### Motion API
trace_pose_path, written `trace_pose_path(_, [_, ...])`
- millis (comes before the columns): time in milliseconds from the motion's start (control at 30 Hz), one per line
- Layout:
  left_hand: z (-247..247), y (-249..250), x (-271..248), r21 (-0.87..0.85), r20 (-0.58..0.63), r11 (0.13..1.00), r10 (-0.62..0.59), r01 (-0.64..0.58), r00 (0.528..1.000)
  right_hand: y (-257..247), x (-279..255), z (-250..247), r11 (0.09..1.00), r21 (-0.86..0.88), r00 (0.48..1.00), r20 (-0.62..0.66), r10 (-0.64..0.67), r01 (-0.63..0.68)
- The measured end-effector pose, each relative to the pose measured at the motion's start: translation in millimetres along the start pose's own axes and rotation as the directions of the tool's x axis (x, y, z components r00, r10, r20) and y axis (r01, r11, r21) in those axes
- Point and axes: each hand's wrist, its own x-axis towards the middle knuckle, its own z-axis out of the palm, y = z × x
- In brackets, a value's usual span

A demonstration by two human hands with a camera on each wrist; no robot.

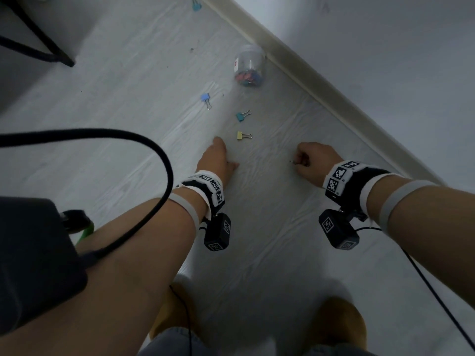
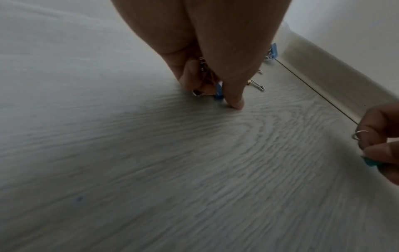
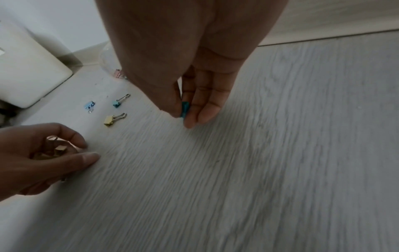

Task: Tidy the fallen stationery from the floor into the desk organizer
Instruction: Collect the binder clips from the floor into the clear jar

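Clips fill both our hands: the right hand (image 3: 194, 102) pinches a teal clip (image 3: 185, 109), the left hand (image 1: 218, 160) cups several. Just beyond our left fingers (image 3: 86, 158) on the floor (image 1: 270, 227), the yellow clip (image 1: 243, 135) lies with its handles pointing toward the right hand, nearer the left.

floor (image 1: 144, 80) | binder clips (image 1: 243, 135) (yellow, teal, blue) | clip jar (image 1: 249, 66)

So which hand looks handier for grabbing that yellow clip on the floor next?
Probably the left hand: it hovers right beside the yellow clip, though it already cups several clips. The right hand is farther off and pinches a teal clip.
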Motion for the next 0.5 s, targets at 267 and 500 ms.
trace_pose_path(267, [4.6, 11.3, 4.2, 0.017, -0.018, 1.000, -0.014, 0.014, 1.000, 12.2, -19.5, 0.1, 0.996, 0.064, 0.997, -0.023, 0.072, -0.070])
trace_pose_path(500, [22.8, 53.5, 6.0, 0.066, 0.090, 0.964, 0.252, -0.258, 0.964, 18.3, -45.3, -2.7, 0.981, 0.127, 0.985, -0.069, 0.158, -0.148])
